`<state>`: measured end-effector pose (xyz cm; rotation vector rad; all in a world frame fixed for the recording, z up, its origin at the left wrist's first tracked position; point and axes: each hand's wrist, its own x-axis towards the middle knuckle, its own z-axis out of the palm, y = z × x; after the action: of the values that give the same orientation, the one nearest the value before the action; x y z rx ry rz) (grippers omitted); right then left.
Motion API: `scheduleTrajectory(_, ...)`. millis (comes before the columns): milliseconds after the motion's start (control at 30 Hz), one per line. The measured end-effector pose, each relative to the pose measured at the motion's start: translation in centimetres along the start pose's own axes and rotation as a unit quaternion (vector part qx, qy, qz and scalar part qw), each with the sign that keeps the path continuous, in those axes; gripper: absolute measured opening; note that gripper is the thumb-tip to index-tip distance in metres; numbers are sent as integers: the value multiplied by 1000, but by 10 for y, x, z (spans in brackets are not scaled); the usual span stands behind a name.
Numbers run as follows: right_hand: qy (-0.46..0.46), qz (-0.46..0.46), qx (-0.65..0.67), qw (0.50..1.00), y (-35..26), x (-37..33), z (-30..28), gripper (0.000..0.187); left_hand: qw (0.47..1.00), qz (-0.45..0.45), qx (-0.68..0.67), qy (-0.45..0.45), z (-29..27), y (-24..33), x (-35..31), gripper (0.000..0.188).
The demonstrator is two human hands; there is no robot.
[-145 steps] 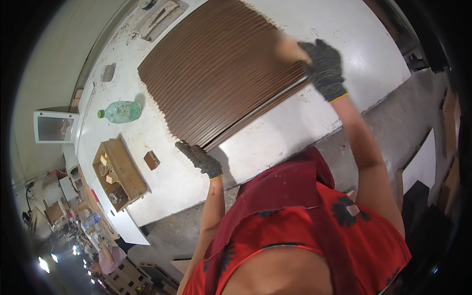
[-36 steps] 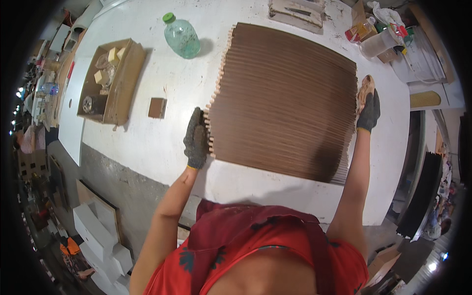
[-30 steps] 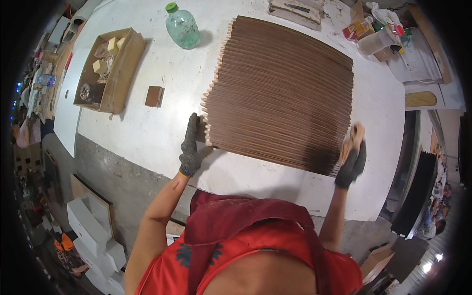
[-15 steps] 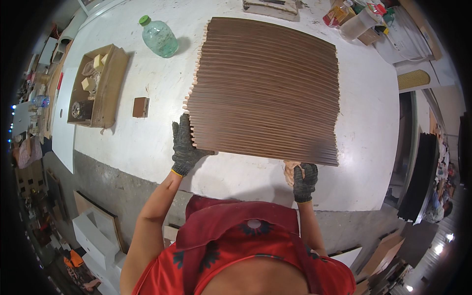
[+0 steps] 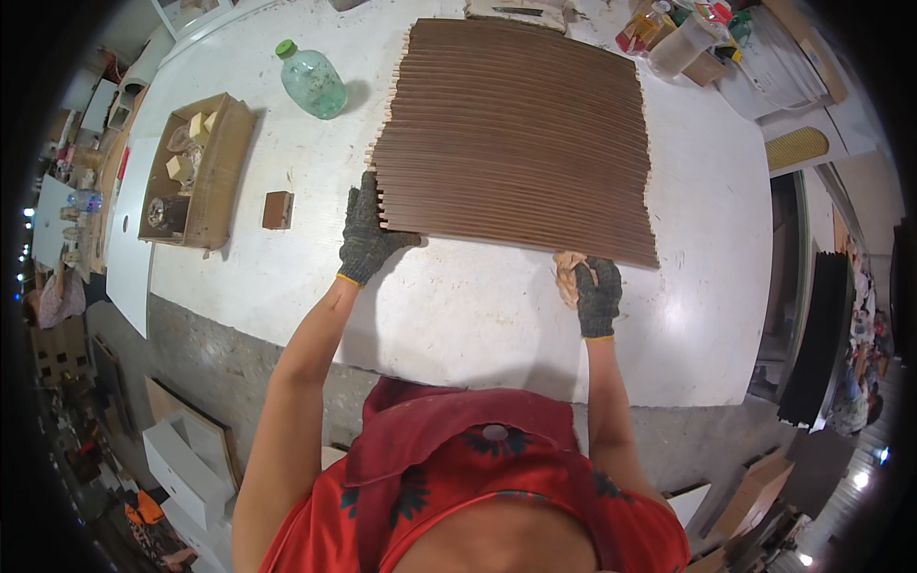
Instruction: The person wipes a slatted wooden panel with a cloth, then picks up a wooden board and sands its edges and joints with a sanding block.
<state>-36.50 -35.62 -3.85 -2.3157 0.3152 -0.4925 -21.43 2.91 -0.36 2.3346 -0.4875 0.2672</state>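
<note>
A wide sheet of brown wooden strips (image 5: 516, 143), laid side by side, rests on the white table. Dark-gloved, my left hand (image 5: 366, 234) cups its near left corner, fingers stretched along the pale strip ends and thumb out along the near edge. At the near edge toward the right, my right hand (image 5: 600, 296), also gloved, is closed on a crumpled tan cloth (image 5: 570, 277). Hand and cloth are up against the front strip; whether they press on it I cannot tell.
On the white table (image 5: 458, 315), a small brown block (image 5: 277, 210) lies left of the strips. Beyond it are a cardboard box (image 5: 224, 181) with yellowish pieces and a green-capped bottle (image 5: 313, 84). Several bottles and a white bucket (image 5: 769, 62) crowd the far right.
The strips have slid away from me across the table, with both hands moving forward along with them. My forearms reach farther out. The left hand stays at the corner, the right keeps the cloth.
</note>
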Motion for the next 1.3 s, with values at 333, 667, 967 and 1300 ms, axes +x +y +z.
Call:
scheduleTrajectory(333,-26,179,435,882,22,-1,-63,37,964,-226,-116,72,11,22,-34,96)
scheduleTrajectory(667,50,255,542,799,57,19,-85,62,990,-99,-41,91,20,20,-86,71)
scheduleTrajectory(967,40,242,480,842,55,-16,-78,50,947,-214,-216,103,15,29,-95,84)
scheduleTrajectory(1300,-22,198,419,886,41,-36,-81,42,981,162,19,-110,0,89,-36,62)
